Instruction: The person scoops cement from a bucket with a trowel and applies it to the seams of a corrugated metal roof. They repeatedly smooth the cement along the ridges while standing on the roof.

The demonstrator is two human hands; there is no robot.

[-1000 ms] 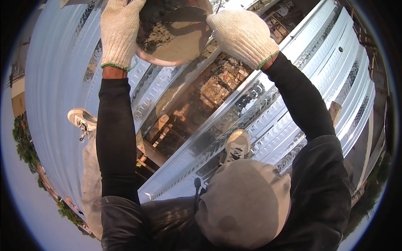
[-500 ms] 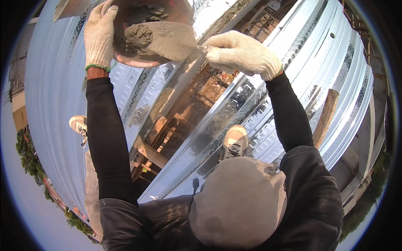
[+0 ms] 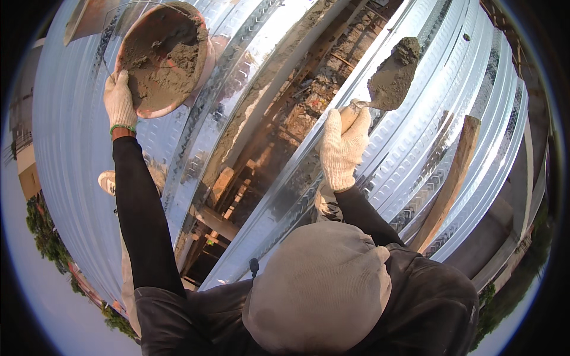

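Observation:
My left hand, in a cream knit glove, is closed on the lower left rim of a reddish bucket. The bucket tilts toward me, so the wet grey-brown mortar in it shows, and a thin wire handle loops over it. Out to the right, my gloved right hand grips a trowel by its handle, which the fingers mostly cover. Mortar lies heaped on the blade, thickest at its tip. Corrugated metal decking is beneath the trowel.
Between the ribbed metal sheets runs a long open gap with timber and rubble below. A mortar-smeared concrete edge borders it. One wooden plank lies on the right-hand decking. My shoes stand on either side of the gap.
The loaded trowel has left the bucket and swung right across the gap, its blade now pointing up and right. The bucket has shifted left and tips more toward me.

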